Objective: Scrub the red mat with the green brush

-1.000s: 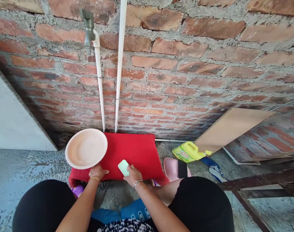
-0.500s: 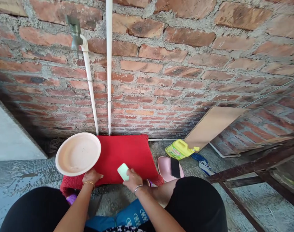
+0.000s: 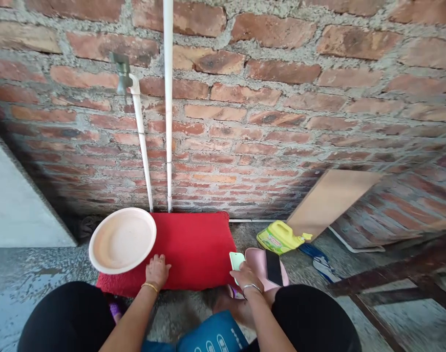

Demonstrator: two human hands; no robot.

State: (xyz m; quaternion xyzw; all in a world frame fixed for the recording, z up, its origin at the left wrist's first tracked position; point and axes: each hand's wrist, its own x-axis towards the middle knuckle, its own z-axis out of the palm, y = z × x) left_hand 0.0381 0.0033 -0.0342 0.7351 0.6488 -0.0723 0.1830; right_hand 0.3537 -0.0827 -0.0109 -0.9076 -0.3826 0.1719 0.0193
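- The person's left hand (image 3: 158, 272) lies palm down, fingers loosely spread, on the red mat (image 3: 193, 249)
- The right hand (image 3: 244, 275) grips a pale green bar (image 3: 236, 260) at the mat's right edge, near a pink basin (image 3: 255, 261) with a black object (image 3: 273, 268)
- A pale basin (image 3: 125, 242) sits at the mat's left end

A tall white pipe (image 3: 168, 98) runs up a rough brick wall (image 3: 263, 98) with thick grey mortar. Left of the pipe, a tap (image 3: 122, 73) tops a shorter white pipe (image 3: 144, 151); farther left stands a pale grey slab (image 3: 21, 205), its edge in shadow. Right of the pipe, a tan board (image 3: 332, 200) leans, then a dark brown frame (image 3: 384, 266). The grey concrete floor (image 3: 35, 276) glistens wet left of the pipe, in soft light.
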